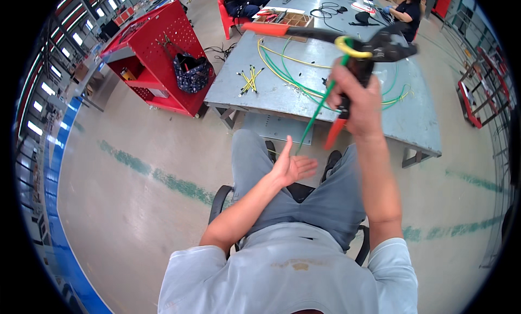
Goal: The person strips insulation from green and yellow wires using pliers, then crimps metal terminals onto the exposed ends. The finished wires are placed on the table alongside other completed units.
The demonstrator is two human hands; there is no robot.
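Note:
My right hand point(355, 97) is raised over the near edge of the metal table, closed around crimping pliers point(380, 47) with long red grips and a black head. Their handles are spread wide apart. A green-and-yellow wire point(320, 105) loops by the tool's head, passes the right fingers and hangs down toward my lap. Motion blurs the tool, so I cannot tell whether the wire sits in its jaws. Above my lap, my left hand point(293, 166) is open, palm up with fingers stretched out, holding nothing. The wire's lower part runs close to its thumb.
On the table point(228, 91) lie a bundle of short yellow-green wires point(251, 79), longer wire coils point(282, 70), small scattered pieces and a divided wooden tray point(296, 20). A red tool cart point(163, 59) stands left, a red rack point(483, 91) right. Two people sit beyond the table.

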